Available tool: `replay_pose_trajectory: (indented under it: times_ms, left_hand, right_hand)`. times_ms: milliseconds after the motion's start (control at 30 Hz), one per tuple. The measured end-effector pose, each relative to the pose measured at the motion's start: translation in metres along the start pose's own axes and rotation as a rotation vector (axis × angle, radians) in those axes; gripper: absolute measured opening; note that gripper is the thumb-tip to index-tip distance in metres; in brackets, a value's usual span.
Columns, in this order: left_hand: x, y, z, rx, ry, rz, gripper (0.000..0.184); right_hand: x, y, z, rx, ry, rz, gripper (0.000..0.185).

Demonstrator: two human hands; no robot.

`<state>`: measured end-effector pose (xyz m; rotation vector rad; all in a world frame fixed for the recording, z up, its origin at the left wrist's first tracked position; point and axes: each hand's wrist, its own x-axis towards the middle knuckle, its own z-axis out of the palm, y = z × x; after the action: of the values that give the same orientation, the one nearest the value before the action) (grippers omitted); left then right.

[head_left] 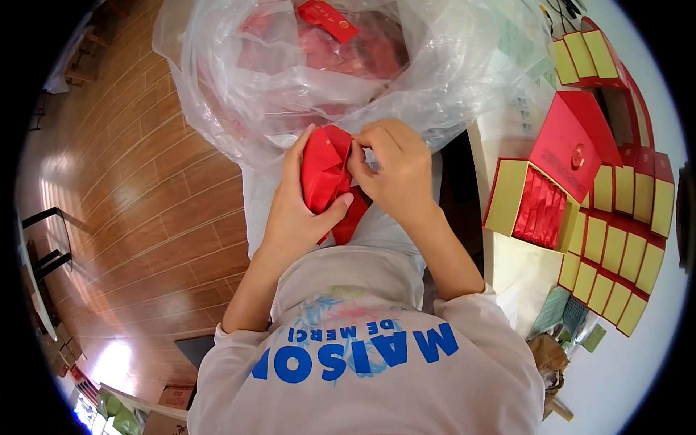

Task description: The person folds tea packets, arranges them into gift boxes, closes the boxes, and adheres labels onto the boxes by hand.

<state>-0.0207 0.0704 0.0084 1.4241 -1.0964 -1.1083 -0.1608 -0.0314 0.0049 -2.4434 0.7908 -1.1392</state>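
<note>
Red packets lie above my lap, gripped in my left hand, while my right hand is closed in a pinch at their edge. Beyond is a translucent plastic bag; rightward, an open box of red sachets rests on the bench.

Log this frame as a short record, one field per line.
left hand: the left hand grips red packets
right hand: the right hand, fingertips at their edge
ahead: clear plastic bag, more red pieces inside
right side: open box holding red sachets
beyond it: red-and-gold boxes in rows
</note>
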Motion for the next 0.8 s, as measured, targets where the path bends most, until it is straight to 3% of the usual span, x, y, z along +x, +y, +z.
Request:
replay_pose_trajectory:
  times_ms: [67,133,167,233,400,467,600,800]
  left_hand:
    - [-0.001,-0.011,-0.005,0.045,-0.001,0.037,0.089]
    - [-0.003,-0.017,-0.008,-0.152,-0.061,-0.003,0.086]
    - [-0.003,-0.018,-0.009,-0.151,-0.063,-0.003,0.086]
    - [-0.005,-0.018,-0.01,-0.271,-0.054,-0.093,0.083]
    - [-0.003,-0.013,-0.008,-0.244,-0.04,0.016,0.082]
    - [-0.004,-0.011,-0.009,-0.188,-0.038,0.04,0.082]
    - [-0.004,-0.012,-0.007,-0.131,-0.047,0.064,0.087]
    - [-0.004,-0.009,-0.004,-0.129,-0.059,0.06,0.093]
  right_hand:
    - [-0.002,-0.001,-0.001,0.042,0.007,0.054,0.016]
    - [-0.001,-0.004,-0.008,0.251,-0.012,0.263,0.019]
    - [0.0,-0.007,-0.01,0.251,-0.01,0.264,0.019]
    - [0.001,-0.014,-0.015,0.35,-0.081,0.339,0.035]
    - [-0.003,-0.024,-0.013,0.219,-0.162,0.295,0.051]
    - [-0.007,-0.021,-0.009,0.175,-0.132,0.165,0.046]
    - [-0.01,-0.021,-0.007,0.207,-0.105,0.179,0.034]
    - [-0.003,-0.024,-0.017,0.345,-0.001,0.421,0.012]
